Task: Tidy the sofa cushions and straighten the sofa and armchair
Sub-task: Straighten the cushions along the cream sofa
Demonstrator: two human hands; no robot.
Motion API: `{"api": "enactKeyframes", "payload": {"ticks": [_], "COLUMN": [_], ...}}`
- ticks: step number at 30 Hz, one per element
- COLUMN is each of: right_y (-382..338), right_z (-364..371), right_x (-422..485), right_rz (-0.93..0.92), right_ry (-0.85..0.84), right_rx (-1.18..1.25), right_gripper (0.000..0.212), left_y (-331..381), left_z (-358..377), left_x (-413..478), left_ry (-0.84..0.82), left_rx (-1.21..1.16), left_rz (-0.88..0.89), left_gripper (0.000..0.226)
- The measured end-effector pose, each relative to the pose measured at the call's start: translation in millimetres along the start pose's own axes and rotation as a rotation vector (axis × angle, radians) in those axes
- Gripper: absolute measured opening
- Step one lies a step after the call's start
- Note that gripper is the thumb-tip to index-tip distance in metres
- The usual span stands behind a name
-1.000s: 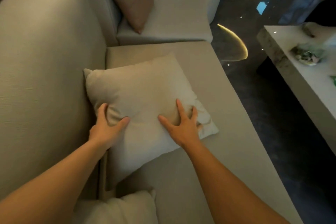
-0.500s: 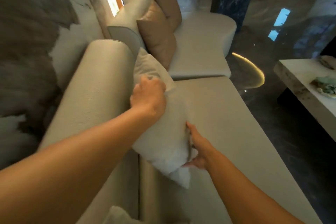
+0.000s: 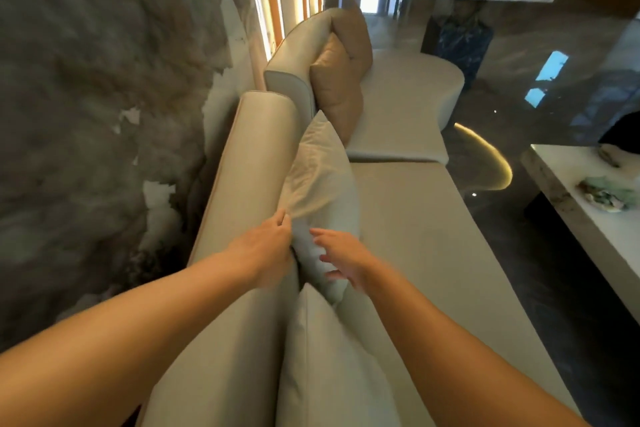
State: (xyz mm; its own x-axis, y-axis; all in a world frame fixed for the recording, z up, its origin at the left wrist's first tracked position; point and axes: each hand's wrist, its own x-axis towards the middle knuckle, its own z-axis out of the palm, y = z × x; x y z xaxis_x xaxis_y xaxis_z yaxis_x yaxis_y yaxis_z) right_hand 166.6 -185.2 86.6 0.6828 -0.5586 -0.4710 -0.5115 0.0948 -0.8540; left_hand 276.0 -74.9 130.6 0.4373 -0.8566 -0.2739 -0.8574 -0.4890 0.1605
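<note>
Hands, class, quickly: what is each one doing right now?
Left hand: closed, pinching the near edge of the light cushion.
Right hand: open, fingers spread against that cushion.

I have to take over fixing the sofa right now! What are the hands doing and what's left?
Left hand: pinching the near edge of the pale cushion.
Right hand: open, fingers spread on the cushion's front, not gripping.
Pale cushion: upright against the sofa backrest.
Second pale cushion: propped right beside it, nearer you.
Tan cushions: standing on the far section.
Done: these cushions are up.
Left: probably let go, smooth the creases, then check the rest; the armchair isn't in view.
</note>
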Motion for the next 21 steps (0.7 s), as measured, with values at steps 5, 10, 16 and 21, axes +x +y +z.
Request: {"api": "enactKeyframes", "payload": {"ticks": [5,10,16,21], "right_y": [57,148,232,272], "right_z": [42,65,110,146], "right_x": [-101,-241,-402,-476], "right_rz": [-0.234,-0.341,-0.315,-0.210], "right_ry": [-0.031,-0.027,-0.189,-0.184], "right_rx": [-0.722,-0.930,-0.907,-0.921], "right_gripper": [0.057,0.062,0.066,0.053], "left_y": [11,26,83,87], "left_z": [31,125,217,241], "left_x": [-103,-255,-411,-459], "left_ry": [-0.077,-0.132,0.021,0.129], "left_rx": [0.062,0.138,0.154,0.023], "left_rz": [-0.169,-0.286,-0.284,-0.251], "left_gripper": [0.045,0.059,0.067,0.058]}}
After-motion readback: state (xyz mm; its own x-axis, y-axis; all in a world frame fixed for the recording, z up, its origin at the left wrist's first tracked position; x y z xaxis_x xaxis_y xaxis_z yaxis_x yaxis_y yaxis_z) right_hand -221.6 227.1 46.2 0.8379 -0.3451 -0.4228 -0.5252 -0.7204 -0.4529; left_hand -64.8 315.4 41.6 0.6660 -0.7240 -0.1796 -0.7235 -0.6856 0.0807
